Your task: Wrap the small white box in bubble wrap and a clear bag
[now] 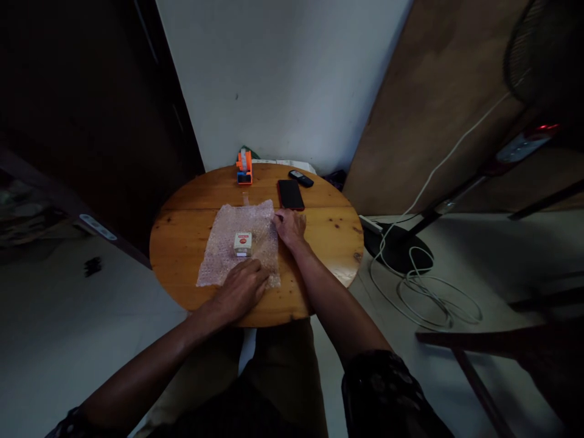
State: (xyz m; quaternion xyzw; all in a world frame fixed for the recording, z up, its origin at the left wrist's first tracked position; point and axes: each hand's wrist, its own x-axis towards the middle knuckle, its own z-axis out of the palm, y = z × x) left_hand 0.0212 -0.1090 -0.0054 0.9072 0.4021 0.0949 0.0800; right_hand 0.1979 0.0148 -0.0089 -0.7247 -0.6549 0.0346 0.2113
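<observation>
A sheet of pinkish bubble wrap (219,243) lies spread on the round wooden table (177,267). On it, a little left of the table's middle, sits a small white box (243,244) with a red mark. My left hand (244,285) rests over the near edge of the wrap, just below the box. Its fingers are curled at the wrap's near right part, with the tips hidden. My right hand (291,226) is closed at the far right edge of the sheet, fingertips pinching it. Neither hand touches the box.
An orange tape dispenser (244,167) stands at the table's far edge, with a piece of clear tape (246,198) nearer. A dark smartphone (291,194) and a small keypad phone (301,178) lie beyond my right hand. White cable (438,304) coils near a fan's base (401,249).
</observation>
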